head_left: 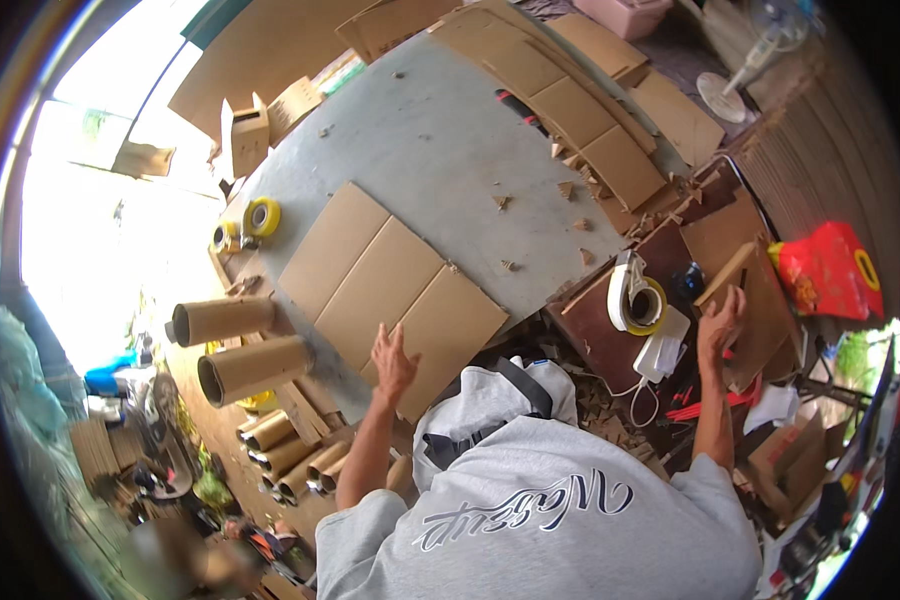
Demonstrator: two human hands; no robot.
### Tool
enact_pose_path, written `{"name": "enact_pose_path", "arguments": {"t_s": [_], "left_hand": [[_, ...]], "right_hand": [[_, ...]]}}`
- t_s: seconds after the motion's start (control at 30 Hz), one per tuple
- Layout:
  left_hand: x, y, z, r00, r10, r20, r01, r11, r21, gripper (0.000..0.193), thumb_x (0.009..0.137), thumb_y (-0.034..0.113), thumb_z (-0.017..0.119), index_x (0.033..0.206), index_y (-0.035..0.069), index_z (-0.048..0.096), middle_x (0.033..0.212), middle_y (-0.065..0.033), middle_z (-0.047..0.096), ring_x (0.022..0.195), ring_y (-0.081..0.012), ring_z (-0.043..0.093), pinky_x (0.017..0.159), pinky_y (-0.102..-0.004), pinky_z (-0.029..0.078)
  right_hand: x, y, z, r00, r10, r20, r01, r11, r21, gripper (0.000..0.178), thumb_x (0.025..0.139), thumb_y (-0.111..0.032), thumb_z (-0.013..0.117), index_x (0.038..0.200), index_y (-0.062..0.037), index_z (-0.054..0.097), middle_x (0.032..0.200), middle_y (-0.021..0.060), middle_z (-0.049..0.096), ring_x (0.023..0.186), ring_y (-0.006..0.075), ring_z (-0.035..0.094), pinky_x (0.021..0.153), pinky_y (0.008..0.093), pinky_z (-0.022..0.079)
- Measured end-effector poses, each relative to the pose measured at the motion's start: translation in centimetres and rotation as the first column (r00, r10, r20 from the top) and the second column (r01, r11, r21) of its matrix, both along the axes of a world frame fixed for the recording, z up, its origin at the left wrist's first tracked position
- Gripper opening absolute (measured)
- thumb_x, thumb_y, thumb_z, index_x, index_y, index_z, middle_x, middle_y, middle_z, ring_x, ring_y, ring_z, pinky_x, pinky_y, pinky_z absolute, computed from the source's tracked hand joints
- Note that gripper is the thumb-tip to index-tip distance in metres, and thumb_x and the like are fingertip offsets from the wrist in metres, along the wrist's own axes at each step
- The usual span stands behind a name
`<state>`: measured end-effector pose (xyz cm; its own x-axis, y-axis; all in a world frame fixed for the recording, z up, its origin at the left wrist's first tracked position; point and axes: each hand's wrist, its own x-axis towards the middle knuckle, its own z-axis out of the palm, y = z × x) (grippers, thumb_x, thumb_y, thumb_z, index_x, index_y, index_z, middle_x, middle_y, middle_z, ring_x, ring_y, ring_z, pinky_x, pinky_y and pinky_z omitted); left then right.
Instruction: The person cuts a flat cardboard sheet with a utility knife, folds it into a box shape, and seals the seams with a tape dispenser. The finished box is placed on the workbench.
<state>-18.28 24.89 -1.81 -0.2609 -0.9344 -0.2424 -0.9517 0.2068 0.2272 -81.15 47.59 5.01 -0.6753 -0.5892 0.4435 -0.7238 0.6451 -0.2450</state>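
The left hand, fingers spread, lies at the near edge of the flat cardboard sheet at the frame's centre, probably to steady it. The right hand, fingers partly curled, is at a brown cardboard piece at right; I cannot tell whether it grips. A white tape dispenser sits between the hands, seemingly for easy reach. The grey table supports the sheet flat; creased cardboard lies at upper right, likely kept aside.
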Motion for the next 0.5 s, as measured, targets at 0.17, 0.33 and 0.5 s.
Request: {"name": "enact_pose_path", "arguments": {"t_s": [0.17, 0.33, 0.5], "left_hand": [[1.3, 7.2, -3.8, 0.988, 0.139, 0.069, -0.148, 0.978, 0.146, 0.122, 0.066, 0.031, 0.095, 0.164, 0.020, 0.022, 0.167, -0.0295, 0.012, 0.154, -0.0452, 0.021, 0.113, -0.0666, 0.030], [1.6, 7.7, -3.6, 0.992, 0.077, 0.095, -0.087, 0.990, 0.107, 0.131, 0.061, 0.035, 0.098, 0.165, 0.025, 0.019, 0.170, -0.0238, 0.008, 0.156, -0.0438, 0.015, 0.113, -0.0718, 0.029], [1.8, 6.6, -1.0, 0.995, 0.032, 0.096, -0.052, 0.976, 0.209, 0.141, 0.055, 0.033, 0.100, 0.166, 0.027, 0.012, 0.172, -0.0213, -0.002, 0.158, -0.0437, 0.005, 0.114, -0.0783, 0.022]], "right_hand": [[13.4, -14.5, -0.5, 0.726, 0.505, 0.468, -0.422, 0.863, -0.278, 0.018, 0.087, -0.001, 0.063, 0.104, -0.0022, 0.069, 0.096, 0.0173, 0.070, 0.092, 0.0358, 0.069, 0.081, 0.0415, 0.056], [27.5, -25.8, -10.2, 0.444, 0.613, 0.653, -0.738, 0.664, -0.122, 0.035, 0.080, -0.015, 0.079, 0.111, -0.0030, 0.066, 0.099, 0.0137, 0.068, 0.093, 0.0331, 0.068, 0.083, 0.0428, 0.055], [34.8, -30.2, -14.7, 0.481, 0.598, 0.641, -0.702, 0.701, -0.125, 0.037, 0.080, -0.022, 0.080, 0.107, -0.0029, 0.064, 0.103, 0.0148, 0.069, 0.100, 0.0347, 0.066, 0.084, 0.0468, 0.053]]}}
